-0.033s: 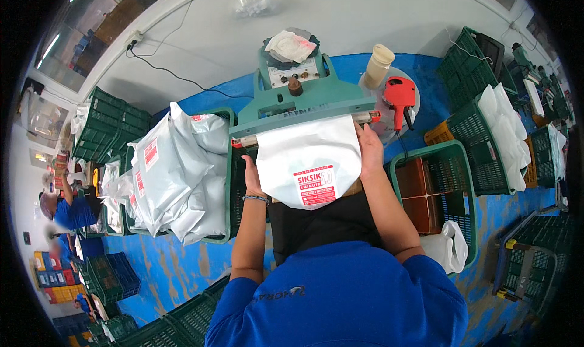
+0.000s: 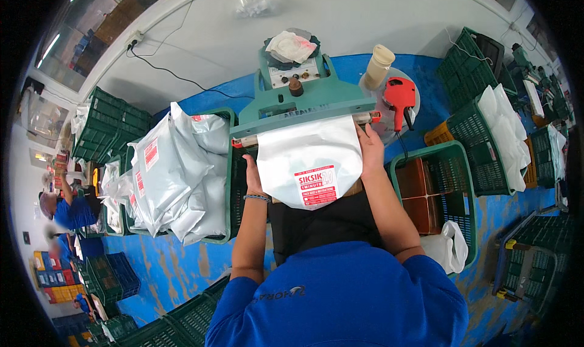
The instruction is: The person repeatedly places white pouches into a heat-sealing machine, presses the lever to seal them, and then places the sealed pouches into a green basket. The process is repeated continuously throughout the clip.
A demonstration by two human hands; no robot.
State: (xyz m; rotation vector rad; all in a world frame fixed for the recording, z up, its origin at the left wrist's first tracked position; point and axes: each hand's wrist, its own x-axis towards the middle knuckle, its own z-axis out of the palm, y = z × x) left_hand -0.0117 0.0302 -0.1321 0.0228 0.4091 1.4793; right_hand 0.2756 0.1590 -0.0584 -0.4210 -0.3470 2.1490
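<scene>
A white plastic bag (image 2: pixel 280 164) with a red printed panel lies in front of me, its top edge under the jaw of a green heat sealer (image 2: pixel 292 119). My left hand (image 2: pixel 254 178) is at the bag's left side, thumb raised and the other fingers mostly hidden by the bag. At the upper right corner of the bag, my right hand (image 2: pixel 370 151) grips its edge near the end of the sealing bar. The bag bulges toward me, and its lower end rests over a brown edge above my lap.
Filled white bags (image 2: pixel 164 170) are piled in a green crate (image 2: pixel 236 195) on the left. To the right stand a red handheld tool (image 2: pixel 399 97), a beige bottle (image 2: pixel 378 67) and a green crate (image 2: pixel 459 182) holding a brown box (image 2: pixel 417 195). Other people (image 2: pixel 73 210) work at far left.
</scene>
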